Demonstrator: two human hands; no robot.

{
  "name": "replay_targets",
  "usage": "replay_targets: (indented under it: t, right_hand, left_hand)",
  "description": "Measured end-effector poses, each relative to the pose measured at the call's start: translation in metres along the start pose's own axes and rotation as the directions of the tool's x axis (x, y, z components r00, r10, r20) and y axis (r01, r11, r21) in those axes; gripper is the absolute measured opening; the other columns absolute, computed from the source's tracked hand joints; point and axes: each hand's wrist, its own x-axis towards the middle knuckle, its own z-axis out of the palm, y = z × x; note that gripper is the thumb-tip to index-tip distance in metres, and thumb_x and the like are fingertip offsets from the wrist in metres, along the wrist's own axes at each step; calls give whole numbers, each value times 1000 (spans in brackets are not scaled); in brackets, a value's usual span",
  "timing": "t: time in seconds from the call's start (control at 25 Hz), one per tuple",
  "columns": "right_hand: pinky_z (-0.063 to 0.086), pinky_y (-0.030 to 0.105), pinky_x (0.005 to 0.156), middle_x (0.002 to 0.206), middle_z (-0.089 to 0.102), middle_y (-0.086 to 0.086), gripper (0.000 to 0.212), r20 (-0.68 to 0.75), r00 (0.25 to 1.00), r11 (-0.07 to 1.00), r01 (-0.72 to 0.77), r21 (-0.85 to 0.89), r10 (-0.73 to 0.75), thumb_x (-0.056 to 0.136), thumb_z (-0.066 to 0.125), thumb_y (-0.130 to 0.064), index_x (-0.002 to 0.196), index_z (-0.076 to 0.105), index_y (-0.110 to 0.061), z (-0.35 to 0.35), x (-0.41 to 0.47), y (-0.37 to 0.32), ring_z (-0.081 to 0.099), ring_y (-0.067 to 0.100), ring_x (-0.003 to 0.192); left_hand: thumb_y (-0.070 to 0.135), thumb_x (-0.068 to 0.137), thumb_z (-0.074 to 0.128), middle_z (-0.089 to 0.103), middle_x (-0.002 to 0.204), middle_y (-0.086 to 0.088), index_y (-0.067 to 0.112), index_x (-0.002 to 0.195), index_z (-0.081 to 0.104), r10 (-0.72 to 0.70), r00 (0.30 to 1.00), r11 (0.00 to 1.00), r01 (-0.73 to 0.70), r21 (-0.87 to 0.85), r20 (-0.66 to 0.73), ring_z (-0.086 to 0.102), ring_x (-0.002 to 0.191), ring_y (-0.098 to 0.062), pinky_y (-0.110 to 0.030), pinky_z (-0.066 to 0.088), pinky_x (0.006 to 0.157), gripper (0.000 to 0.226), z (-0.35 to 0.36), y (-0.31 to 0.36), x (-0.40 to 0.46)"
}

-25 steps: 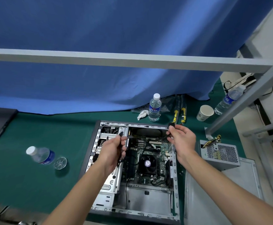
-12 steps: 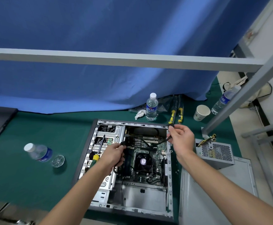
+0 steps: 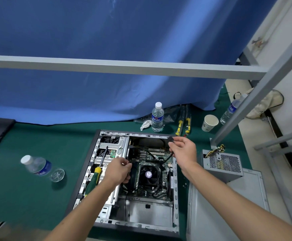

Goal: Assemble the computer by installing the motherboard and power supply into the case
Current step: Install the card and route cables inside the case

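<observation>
- The open grey metal computer case (image 3: 96,150) lay on its side on the green table mat (image 3: 28,197), its open face turned up.
- The green motherboard (image 3: 151,173) with its round black cooler fan sat inside the case, in the right half, between the two hands.
- The left hand (image 3: 118,172) was down inside the case at the motherboard's left edge, fingers curled and pinching a thin black cable (image 3: 124,186); what the cable's end joined was hidden under the hand.
- The right hand (image 3: 183,152) was at the case's far right corner, fingers closed round a small black connector (image 3: 171,140) whose black leads ran down toward the motherboard.
- The perforated grey metal power supply (image 3: 223,164) stood outside the case on the mat, just right of the right wrist, with yellow and black wires at its far end.
- A yellow-and-green-handled screwdriver (image 3: 96,173) lay on the drive cage, just left of the left hand and apart from it.
- A grey flat side panel (image 3: 228,206) lay beside the case on the right.
- Three clear plastic water bottles (image 3: 157,117) and a white paper cup (image 3: 209,122) stood about the mat.
</observation>
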Motion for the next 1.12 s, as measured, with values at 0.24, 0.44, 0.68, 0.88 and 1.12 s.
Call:
replay_targets:
  t: [0.24, 0.44, 0.68, 0.88, 1.12]
  right_hand:
    - [54, 26, 77, 99, 72, 0, 19, -1, 1000, 999, 22, -50, -22, 89, 70, -13, 107, 66, -21, -3, 4, 2, 69, 17, 86]
    - [48, 17, 71, 95, 71, -3, 18, -24, 999, 996, 29, -85, -31, 89, 70, -13, 105, 68, -20, -1, 10, 1, 68, 10, 85]
    - [49, 15, 79, 98, 70, -6, 20, -20, 999, 997, 48, -55, -50, 89, 70, -11, 105, 69, -24, 11, 23, -2, 66, 4, 89]
    - [49, 11, 80, 100, 69, -8, 24, -26, 996, 996, 84, -38, -85, 90, 68, -7, 109, 70, -21, 19, 36, 0, 64, 0, 93]
    - [50, 16, 86, 99, 69, -5, 27, -4, 987, 986, 157, -55, -158, 89, 67, -2, 100, 70, -26, 39, 50, 1, 63, 6, 94]
  left_hand:
    - [23, 101, 55, 67, 69, -7, 5, 111, 62, 20, 997, 962, -38, 272, 69, 63, 49, -15, -23, 51, 43, 22, -3, -1, 7]
    - [31, 101, 52, 69, 84, -8, 11, 100, 60, 76, 991, 850, -120, 512, 106, 69, 75, -24, -28, 52, 65, 21, -3, -4, 17]
    - [39, 104, 42, 58, 105, -6, 9, 105, 57, 230, 967, 758, -247, 604, 107, 56, 91, -19, -31, 47, 88, 33, -2, -8, 29]
    - [46, 100, 45, 41, 120, 0, 13, 102, 63, 368, 927, 682, -325, 655, 76, 35, 111, -12, -27, 33, 109, 38, 2, -24, 40]
    - [43, 100, 41, 22, 153, -7, 18, 95, 55, 419, 905, 684, -370, 629, 76, 18, 141, -22, -40, 21, 117, 29, 4, -33, 59]
